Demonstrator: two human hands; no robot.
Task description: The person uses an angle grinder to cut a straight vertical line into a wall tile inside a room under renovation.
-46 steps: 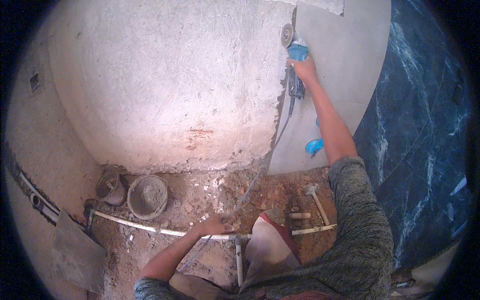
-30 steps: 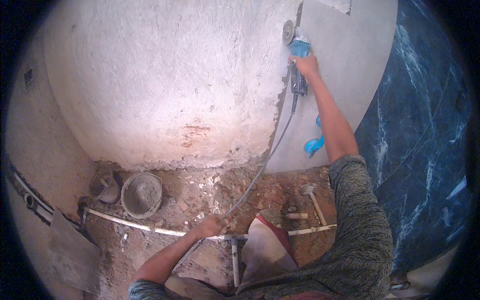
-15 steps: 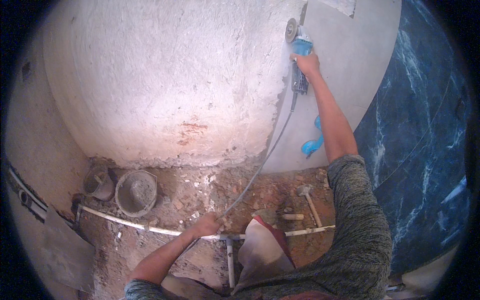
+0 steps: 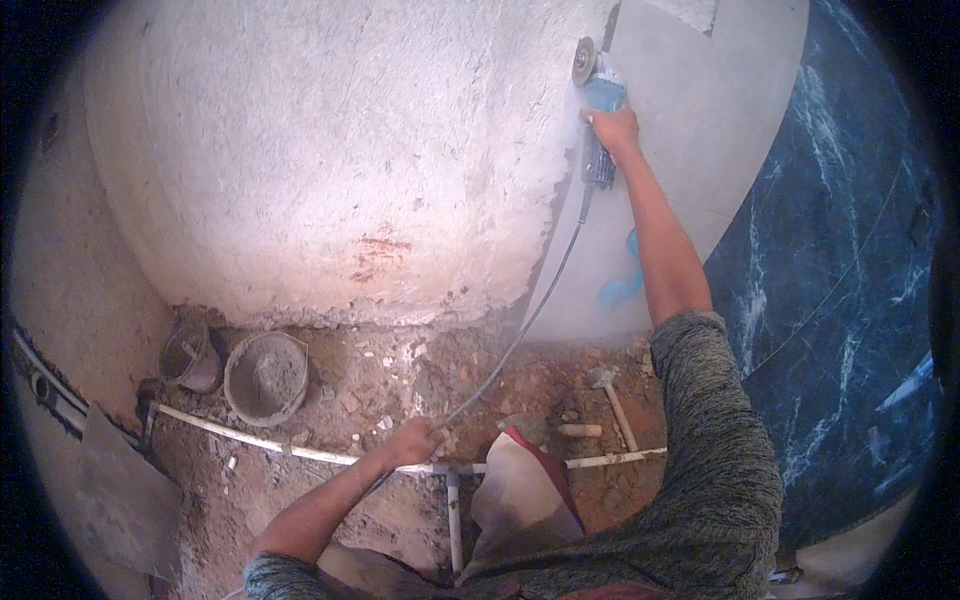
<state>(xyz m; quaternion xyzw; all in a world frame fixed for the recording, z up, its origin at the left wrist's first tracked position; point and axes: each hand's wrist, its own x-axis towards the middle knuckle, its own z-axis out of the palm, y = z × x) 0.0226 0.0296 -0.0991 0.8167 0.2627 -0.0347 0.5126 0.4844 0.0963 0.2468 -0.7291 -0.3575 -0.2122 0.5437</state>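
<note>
My right hand is wrapped round the body of a blue and black angle grinder, held up at the left edge of a large grey tile on the wall. Its disc lies along that edge, beside the rough white plaster; whether it touches the tile I cannot tell. From the grinder's lower end a grey power cord hangs down to my left hand, whose fingers are closed on it. A blue suction lifter sits on the tile, partly behind my right forearm.
White pipes cross the rubble floor near my legs. A bucket of grey mortar and a smaller bucket stand at the left. A hammer and a wooden-handled trowel lie by my knee. Dark blue marbled slabs fill the right.
A pale haze of dust now hangs over the lower tile and blurs the suction lifter. Both hands keep their holds, and the grinder has barely moved.
</note>
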